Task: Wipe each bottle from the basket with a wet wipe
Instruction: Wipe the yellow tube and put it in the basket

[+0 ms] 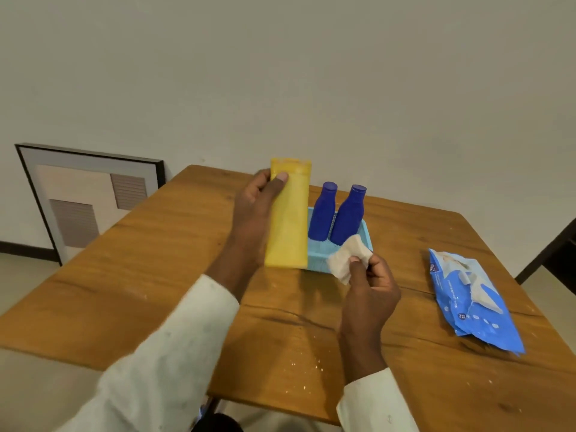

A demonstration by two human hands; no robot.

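Note:
My left hand point(254, 210) grips a tall yellow bottle point(289, 219) by its upper left side and holds it upright just left of a light blue basket point(321, 254). Two dark blue bottles point(324, 212) point(349, 215) stand upright side by side in the basket. My right hand point(371, 291) pinches a folded white wet wipe point(347, 258) in front of the basket's near right corner, a little apart from the yellow bottle.
A blue pack of wet wipes point(473, 302) lies on the right of the wooden table point(156, 275). A framed picture point(84, 198) leans against the wall at the left, beyond the table's edge. Something dark stands at the far right.

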